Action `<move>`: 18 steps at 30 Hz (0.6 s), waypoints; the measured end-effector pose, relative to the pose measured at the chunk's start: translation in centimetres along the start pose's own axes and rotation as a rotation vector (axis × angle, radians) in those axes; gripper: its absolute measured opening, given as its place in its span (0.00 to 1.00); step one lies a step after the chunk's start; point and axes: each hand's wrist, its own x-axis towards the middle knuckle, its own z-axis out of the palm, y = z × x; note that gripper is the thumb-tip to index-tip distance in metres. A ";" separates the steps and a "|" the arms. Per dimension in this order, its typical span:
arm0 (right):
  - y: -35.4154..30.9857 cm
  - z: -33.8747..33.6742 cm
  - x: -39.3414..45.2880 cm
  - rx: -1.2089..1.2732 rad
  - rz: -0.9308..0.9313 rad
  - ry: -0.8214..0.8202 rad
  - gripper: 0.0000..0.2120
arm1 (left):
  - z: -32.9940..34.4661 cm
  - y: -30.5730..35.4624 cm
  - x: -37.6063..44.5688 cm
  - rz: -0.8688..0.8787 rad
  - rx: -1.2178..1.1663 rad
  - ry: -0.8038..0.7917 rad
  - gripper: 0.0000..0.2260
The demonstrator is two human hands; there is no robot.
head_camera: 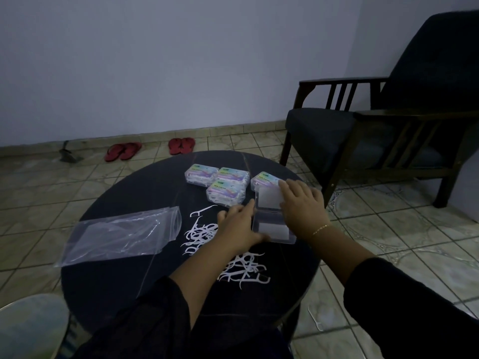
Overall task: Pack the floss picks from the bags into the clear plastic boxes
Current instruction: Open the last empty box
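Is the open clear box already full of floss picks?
No, the open clear box holds only white cards, while loose floss picks lie on the table.

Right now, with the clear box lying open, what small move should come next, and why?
Probably the left hand should gather some loose floss picks beside it: the open box looks empty, and the right hand already rests on its lid.

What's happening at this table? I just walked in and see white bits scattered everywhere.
A person is packing white plastic floss picks into small clear plastic boxes. Both hands are on an open, empty clear hinged box on the round dark table: left hand at its side, right hand on the lid. Four filled boxes sit behind it, and a nearly empty clear plastic bag lies to the left.
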 end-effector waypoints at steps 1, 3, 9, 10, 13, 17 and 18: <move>0.0 0.3 0.3 -0.008 0.023 -0.046 0.29 | 0.0 0.0 0.0 0.001 0.011 -0.004 0.46; 0.1 0.7 0.8 -0.022 0.053 -0.112 0.30 | -0.2 0.2 -0.2 0.007 0.033 -0.009 0.44; -1.3 -0.3 -0.7 0.032 0.027 -0.021 0.31 | -3.2 -0.6 -3.1 0.049 0.013 0.079 0.29; -1.7 -0.7 -1.5 0.042 0.009 0.010 0.31 | -3.6 -1.1 -3.8 0.088 0.041 0.106 0.25; -2.9 -2.1 -4.5 0.103 -0.121 0.042 0.24 | -4.4 -3.3 -5.9 0.151 0.081 0.099 0.17; -4.5 -2.5 -7.5 0.116 -0.298 -0.232 0.29 | -3.3 -5.8 -8.6 0.150 0.169 0.055 0.24; -4.8 -2.4 -7.8 0.090 -0.298 -0.305 0.34 | -2.8 -6.2 -9.2 0.141 0.187 0.059 0.28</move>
